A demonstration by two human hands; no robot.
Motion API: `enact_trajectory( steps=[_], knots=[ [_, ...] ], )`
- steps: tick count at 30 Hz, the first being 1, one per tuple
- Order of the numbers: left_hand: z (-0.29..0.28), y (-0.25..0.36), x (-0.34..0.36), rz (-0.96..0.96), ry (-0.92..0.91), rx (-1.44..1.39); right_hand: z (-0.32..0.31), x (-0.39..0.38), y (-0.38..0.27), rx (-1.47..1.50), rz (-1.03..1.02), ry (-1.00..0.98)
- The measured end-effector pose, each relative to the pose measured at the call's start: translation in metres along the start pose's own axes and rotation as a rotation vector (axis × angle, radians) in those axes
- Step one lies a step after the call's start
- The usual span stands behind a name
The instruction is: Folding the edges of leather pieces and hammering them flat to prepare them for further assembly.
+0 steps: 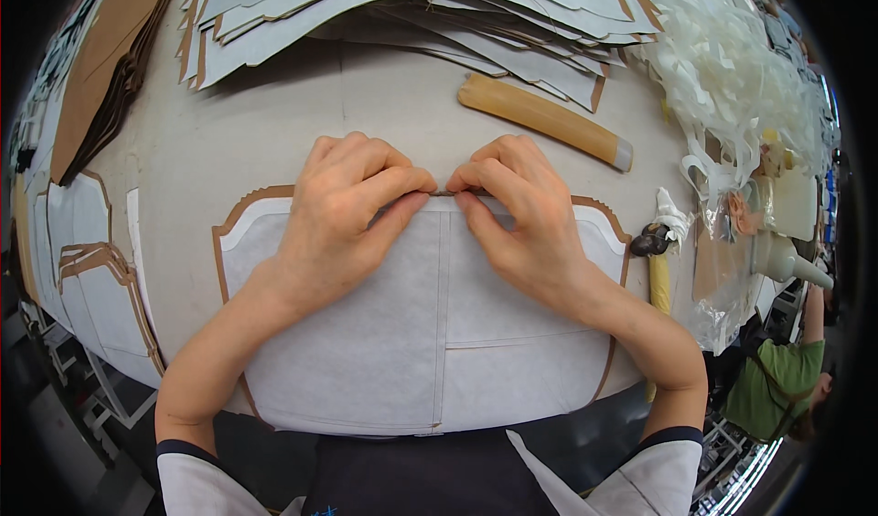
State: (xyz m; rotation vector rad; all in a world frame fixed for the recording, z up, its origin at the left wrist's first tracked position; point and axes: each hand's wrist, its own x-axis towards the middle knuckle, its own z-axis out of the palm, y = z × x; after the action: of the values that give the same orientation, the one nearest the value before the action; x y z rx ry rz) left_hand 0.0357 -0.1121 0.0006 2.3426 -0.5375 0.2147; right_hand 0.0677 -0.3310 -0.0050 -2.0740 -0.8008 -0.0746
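A panel with a pale lining and brown edges [366, 360] lies flat before me, with stitched seams running down its middle and across its right half. At the middle of its far edge, my left hand [343, 209] pinches the brown border between thumb and forefinger. Just to the right, my right hand [521, 209] pinches the same edge, its fingertips a small gap from the left ones. White strips follow the panel's notched far corners. Both hands cover parts of the far edge.
Beyond my hands lies a tan bar-shaped tool [544, 121], below a stack of similar panels [412, 22]. Brown pieces [110, 59] and more panels [101, 296] sit left. At right are a hammer [657, 251], white strips [732, 68], a nozzle bottle [791, 264] and a person in green [777, 379].
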Motion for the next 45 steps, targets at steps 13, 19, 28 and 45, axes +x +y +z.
enact_trajectory(
  steps=[13, 19, 28, 45],
  knots=[
    [0.003, -0.016, -0.010, 0.296, 0.067, 0.132, -0.008, -0.008, 0.021, -0.133, -0.355, -0.018],
    [0.001, -0.014, -0.010, 0.433, 0.065, 0.268, -0.013, -0.008, 0.022, -0.306, -0.570, -0.047],
    [-0.001, -0.006, -0.015, 0.451, -0.001, 0.381, -0.015, -0.009, 0.019, -0.341, -0.598, -0.096],
    [0.003, 0.016, -0.020, 0.097, 0.036, 0.168, -0.018, -0.007, 0.023, -0.111, -0.345, -0.135]
  ],
)
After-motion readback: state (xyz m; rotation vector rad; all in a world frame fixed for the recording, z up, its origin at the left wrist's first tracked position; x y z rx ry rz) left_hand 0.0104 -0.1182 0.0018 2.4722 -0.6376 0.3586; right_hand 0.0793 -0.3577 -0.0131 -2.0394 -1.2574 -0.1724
